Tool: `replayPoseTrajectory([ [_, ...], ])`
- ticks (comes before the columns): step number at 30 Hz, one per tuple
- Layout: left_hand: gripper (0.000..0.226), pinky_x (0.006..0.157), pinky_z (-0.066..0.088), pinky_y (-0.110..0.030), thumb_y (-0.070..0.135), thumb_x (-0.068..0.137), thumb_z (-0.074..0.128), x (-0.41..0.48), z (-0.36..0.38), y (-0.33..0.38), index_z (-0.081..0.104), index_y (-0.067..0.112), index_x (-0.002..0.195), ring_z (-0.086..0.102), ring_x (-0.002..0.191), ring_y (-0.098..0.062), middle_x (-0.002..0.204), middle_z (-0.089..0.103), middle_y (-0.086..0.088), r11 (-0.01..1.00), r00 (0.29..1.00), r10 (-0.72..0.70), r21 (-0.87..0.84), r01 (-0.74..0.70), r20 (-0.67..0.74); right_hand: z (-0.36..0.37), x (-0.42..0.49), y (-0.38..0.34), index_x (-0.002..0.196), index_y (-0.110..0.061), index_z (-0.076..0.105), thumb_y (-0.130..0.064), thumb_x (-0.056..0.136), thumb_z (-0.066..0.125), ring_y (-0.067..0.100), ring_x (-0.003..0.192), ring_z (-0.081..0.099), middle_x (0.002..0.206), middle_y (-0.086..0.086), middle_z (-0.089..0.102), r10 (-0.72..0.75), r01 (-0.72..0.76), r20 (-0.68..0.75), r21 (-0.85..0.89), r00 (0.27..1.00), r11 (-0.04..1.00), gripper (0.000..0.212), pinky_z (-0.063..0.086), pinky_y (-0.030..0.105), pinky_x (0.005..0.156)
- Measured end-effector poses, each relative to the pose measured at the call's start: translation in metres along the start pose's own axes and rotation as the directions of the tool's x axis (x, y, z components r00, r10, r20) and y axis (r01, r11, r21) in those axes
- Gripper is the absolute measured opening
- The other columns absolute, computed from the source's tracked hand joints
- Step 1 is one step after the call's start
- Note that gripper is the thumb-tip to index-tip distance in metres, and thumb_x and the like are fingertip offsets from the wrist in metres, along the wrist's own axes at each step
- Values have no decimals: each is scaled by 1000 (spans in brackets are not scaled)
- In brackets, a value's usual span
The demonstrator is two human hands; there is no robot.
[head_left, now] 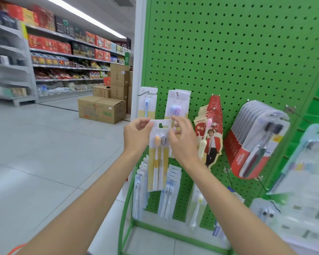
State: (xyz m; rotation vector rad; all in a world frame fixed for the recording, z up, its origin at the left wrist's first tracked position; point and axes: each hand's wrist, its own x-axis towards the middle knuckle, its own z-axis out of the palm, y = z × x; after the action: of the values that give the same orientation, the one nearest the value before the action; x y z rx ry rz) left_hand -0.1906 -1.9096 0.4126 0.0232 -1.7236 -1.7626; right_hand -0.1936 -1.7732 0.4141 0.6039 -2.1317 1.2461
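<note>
Head view: I hold the toothbrush pack (pixel 159 153) upright in front of the green pegboard (pixel 228 52), on no hook. My left hand (pixel 136 137) pinches the card's top left corner, and my right hand (pixel 182 142) pinches its top right edge. I judge the hanging not yet done: the card's hole has to meet a hook, likely the one under the hanging twin pack (pixel 179 105) at one o'clock.

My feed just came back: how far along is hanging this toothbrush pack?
Done: other packs already hang on hooks of the green pegboard. In hand: the left hand and right hand pinch the top corners of the two-brush pack, its hang hole on no hook. Left: slide that hole onto a hook and let go.
</note>
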Motion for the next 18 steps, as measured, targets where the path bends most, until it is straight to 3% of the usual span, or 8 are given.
replayPoseTrajectory([
  [3, 9, 85, 58, -36, 11, 91, 68, -14, 11, -17, 71, 18, 87, 70, 89, -18, 89, 74, -2, 983, 991, -115, -138, 123, 64, 5, -20, 7, 145, -24, 40, -35, 95, 60, 6, 130, 44, 146, -9, 43, 175, -188, 98, 138, 980, 973, 55, 38, 31, 110],
  [5, 8, 77, 58, -30, 10, 91, 67, -24, 16, -30, 72, 16, 89, 71, 85, -16, 86, 74, -1, 947, 971, -190, -235, 220, 146, 5, -31, 15, 137, -22, 46, -35, 91, 66, -10, 113, 49, 133, -11, 54, 185, -190, 45, 169, 982, 967, 51, 41, 15, 98],
  [7, 7, 79, 57, -30, 9, 92, 66, -33, 19, -44, 71, 11, 97, 73, 89, -18, 94, 75, -6, 920, 944, -226, -267, 288, 238, 3, -42, 23, 124, -15, 53, -26, 92, 66, -26, 88, 50, 105, -14, 60, 185, -184, 16, 188, 983, 965, 36, 39, 0, 75],
  [9, 12, 79, 57, -30, 9, 93, 65, -40, 20, -56, 70, 7, 104, 73, 93, -20, 100, 75, -10, 896, 923, -241, -296, 331, 301, 3, -49, 33, 117, -14, 55, -19, 96, 61, -25, 73, 51, 90, -15, 58, 196, -199, 35, 189, 980, 962, 22, 39, 0, 64],
  [11, 13, 74, 57, -26, 10, 93, 63, -46, 21, -67, 69, 9, 106, 73, 90, -16, 99, 75, -7, 876, 906, -263, -312, 368, 331, 3, -55, 42, 113, -16, 56, -14, 99, 51, -11, 66, 57, 86, -14, 59, 226, -233, 57, 214, 972, 948, 16, 44, 10, 61],
  [13, 16, 73, 57, -28, 13, 94, 63, -50, 21, -77, 68, 12, 109, 72, 93, -15, 101, 75, -4, 890, 884, -276, -246, 383, 377, 4, -60, 53, 112, -17, 56, -12, 100, 44, -3, 68, 57, 90, -11, 61, 270, -272, 42, 252, 962, 929, 18, 45, 17, 60],
  [18, 19, 75, 58, -36, 22, 96, 61, -64, 18, -89, 70, 11, 109, 72, 89, -20, 100, 76, -6, 912, 784, -349, -8, 411, 513, 1, -67, 68, 114, -8, 56, -7, 101, 39, -8, 67, 55, 91, -4, 59, 383, -379, 59, 347, 922, 858, 22, 41, 5, 56],
])
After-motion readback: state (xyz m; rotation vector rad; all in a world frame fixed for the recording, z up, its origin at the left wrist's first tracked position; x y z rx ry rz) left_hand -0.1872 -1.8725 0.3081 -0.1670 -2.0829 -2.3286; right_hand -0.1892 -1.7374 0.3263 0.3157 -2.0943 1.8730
